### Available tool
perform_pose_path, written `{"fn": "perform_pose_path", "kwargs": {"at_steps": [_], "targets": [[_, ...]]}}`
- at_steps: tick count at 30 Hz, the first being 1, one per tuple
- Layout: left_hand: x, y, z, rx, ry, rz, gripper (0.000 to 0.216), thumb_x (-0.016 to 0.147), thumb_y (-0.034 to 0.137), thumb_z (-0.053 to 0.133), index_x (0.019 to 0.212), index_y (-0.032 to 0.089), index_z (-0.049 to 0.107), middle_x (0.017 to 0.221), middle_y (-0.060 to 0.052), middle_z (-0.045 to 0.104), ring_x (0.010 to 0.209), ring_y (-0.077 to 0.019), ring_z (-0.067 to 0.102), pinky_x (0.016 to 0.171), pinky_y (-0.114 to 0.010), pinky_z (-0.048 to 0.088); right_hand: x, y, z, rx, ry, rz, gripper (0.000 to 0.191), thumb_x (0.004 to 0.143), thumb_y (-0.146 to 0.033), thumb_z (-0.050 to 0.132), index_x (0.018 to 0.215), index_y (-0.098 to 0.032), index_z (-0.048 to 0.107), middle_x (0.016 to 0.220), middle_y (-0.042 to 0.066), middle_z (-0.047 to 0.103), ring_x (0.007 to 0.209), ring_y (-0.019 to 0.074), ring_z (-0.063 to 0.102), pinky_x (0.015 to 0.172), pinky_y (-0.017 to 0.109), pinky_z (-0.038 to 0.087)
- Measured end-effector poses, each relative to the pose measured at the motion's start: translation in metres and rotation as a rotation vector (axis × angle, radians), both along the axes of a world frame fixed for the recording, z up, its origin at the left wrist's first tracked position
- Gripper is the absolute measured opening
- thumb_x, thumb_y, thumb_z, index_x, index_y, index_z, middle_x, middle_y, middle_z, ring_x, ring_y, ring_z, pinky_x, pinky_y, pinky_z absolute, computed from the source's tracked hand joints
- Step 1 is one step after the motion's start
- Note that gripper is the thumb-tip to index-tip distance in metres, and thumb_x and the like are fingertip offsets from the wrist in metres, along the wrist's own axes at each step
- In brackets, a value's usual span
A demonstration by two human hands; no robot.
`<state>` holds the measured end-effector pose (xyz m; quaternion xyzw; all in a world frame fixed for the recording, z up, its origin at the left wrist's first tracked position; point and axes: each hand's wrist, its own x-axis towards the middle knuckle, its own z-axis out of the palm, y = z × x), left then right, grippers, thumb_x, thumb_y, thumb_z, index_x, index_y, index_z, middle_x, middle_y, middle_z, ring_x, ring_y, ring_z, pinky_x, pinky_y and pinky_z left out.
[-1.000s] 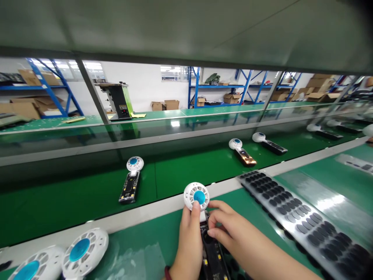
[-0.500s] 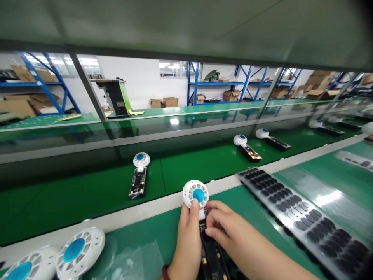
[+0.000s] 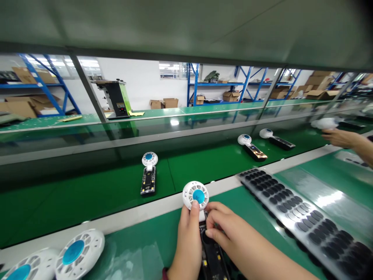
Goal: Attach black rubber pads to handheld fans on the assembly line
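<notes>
A small handheld fan, with a white round head, a blue centre and a dark body showing a circuit board, is held upright in front of me. My left hand is closed around it from the left, the thumb on the lower edge of the head. On the other side, my right hand has its fingers pinched at the upper body, just below the white neck. A black round pad lies at those fingertips, partly covered by them. The lower end of the body is cut off by the frame.
A sheet of black round pads lies to the right. Two white fan heads are at lower left. Beyond the pale rail, several fans stand on the green conveyor belt. Another person's hand reaches in at far right.
The fans on the conveyor belt have shifted right. Another person's hand has come over the belt at far right, at a white fan head. My hands hold nearly the same pose.
</notes>
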<state>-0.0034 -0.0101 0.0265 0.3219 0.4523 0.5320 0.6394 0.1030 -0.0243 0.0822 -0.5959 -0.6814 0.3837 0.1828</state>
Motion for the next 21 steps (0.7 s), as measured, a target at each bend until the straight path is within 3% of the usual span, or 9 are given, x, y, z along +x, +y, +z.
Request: {"fn": "perform_pose_path", "kwargs": {"at_steps": [9, 12, 14, 17, 21], "targets": [[-0.004, -0.002, 0.006, -0.042, 0.007, -0.027, 0.048, 0.077, 0.052, 0.051, 0.107, 0.016, 0.057, 0.117, -0.008, 0.060, 0.111, -0.0248, 0.049, 0.092, -0.030, 0.034, 0.002, -0.005, -0.021, 0.138, 0.030, -0.015, 0.013, 0.074, -0.011, 0.046, 0.068, -0.022, 0.048, 0.113, 0.001, 0.051, 0.105, 0.0187, 0.048, 0.087, 0.031, 0.040], [-0.004, -0.002, 0.006, -0.062, -0.030, -0.005, 0.049, 0.073, 0.053, 0.056, 0.104, 0.015, 0.059, 0.107, -0.008, 0.065, 0.107, -0.0256, 0.052, 0.090, -0.031, 0.037, 0.004, -0.008, -0.026, 0.151, 0.056, -0.033, 0.013, 0.072, -0.010, 0.048, 0.073, -0.023, 0.051, 0.114, 0.002, 0.051, 0.105, 0.0185, 0.049, 0.087, 0.030, 0.041], [-0.003, -0.002, 0.004, -0.082, -0.074, 0.012, 0.049, 0.070, 0.052, 0.060, 0.102, 0.015, 0.060, 0.098, -0.008, 0.068, 0.102, -0.0262, 0.055, 0.086, -0.031, 0.042, 0.006, -0.008, -0.031, 0.134, 0.111, -0.078, 0.026, 0.070, -0.011, 0.049, 0.091, -0.025, 0.052, 0.114, 0.003, 0.052, 0.103, 0.0184, 0.051, 0.087, 0.030, 0.042], [-0.001, -0.003, 0.001, -0.099, -0.140, 0.064, 0.048, 0.066, 0.049, 0.065, 0.101, 0.016, 0.061, 0.094, -0.007, 0.069, 0.099, -0.0262, 0.058, 0.084, -0.031, 0.045, 0.007, -0.007, -0.038, 0.021, 0.213, -0.102, 0.050, 0.071, -0.017, 0.050, 0.119, -0.024, 0.041, 0.116, 0.007, 0.055, 0.104, 0.0192, 0.054, 0.090, 0.031, 0.042], [0.000, -0.005, 0.000, -0.099, -0.095, 0.172, 0.050, 0.066, 0.051, 0.063, 0.104, 0.018, 0.060, 0.098, -0.008, 0.068, 0.105, -0.0281, 0.055, 0.090, -0.032, 0.042, 0.006, -0.010, -0.039, -0.022, 0.260, -0.020, 0.060, 0.073, -0.020, 0.047, 0.130, -0.020, 0.030, 0.128, 0.012, 0.048, 0.116, 0.0224, 0.047, 0.096, 0.036, 0.036]]}}
